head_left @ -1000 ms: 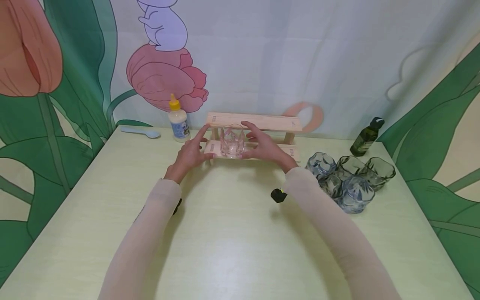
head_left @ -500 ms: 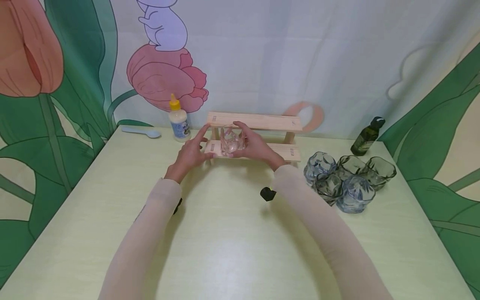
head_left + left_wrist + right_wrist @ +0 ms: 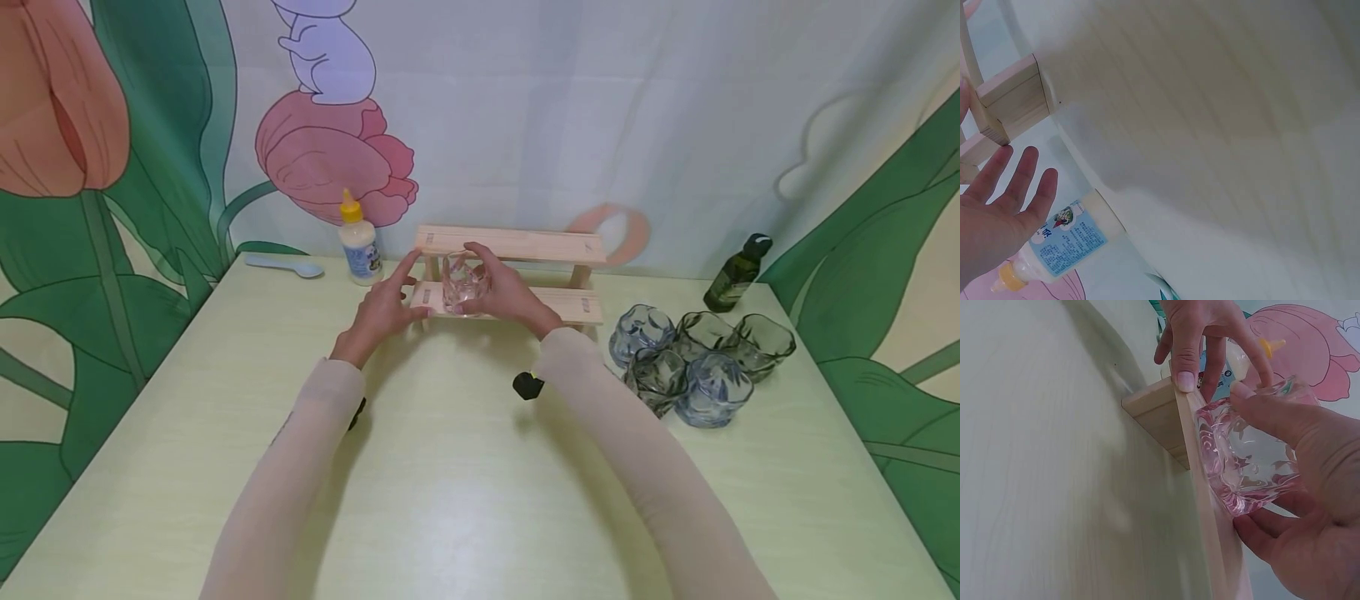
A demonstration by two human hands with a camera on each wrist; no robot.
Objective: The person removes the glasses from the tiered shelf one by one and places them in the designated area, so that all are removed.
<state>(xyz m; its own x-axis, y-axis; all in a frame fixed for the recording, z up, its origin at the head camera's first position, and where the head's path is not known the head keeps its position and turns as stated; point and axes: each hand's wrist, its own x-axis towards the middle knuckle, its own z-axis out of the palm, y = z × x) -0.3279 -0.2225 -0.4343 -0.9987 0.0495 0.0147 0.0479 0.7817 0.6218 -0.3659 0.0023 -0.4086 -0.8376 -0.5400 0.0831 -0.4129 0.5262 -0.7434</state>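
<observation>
A small clear pink glass (image 3: 459, 282) with wavy sides stands at the left part of a two-tier wooden rack's lower shelf (image 3: 551, 305). My right hand (image 3: 513, 293) holds it from the right, and in the right wrist view the thumb lies over the near side of the glass (image 3: 1250, 453) with fingers around its far side. At the rack's left end is my left hand (image 3: 381, 312). Its thumb rests on the lower shelf's edge and its index finger reaches the upper shelf. The left wrist view shows the other fingers of this hand (image 3: 997, 219) extended and spread.
Left of the rack stands a yellow-capped bottle (image 3: 361, 248), with a pale spoon (image 3: 285, 265) farther left. Several blue and grey glasses (image 3: 712, 390) cluster on the right of the table (image 3: 420, 500). A dark green bottle (image 3: 733, 279) stands behind them.
My right hand has moved left and brought its thumb and fingers around the pink glass. The left hand stays at the rack's left end.
</observation>
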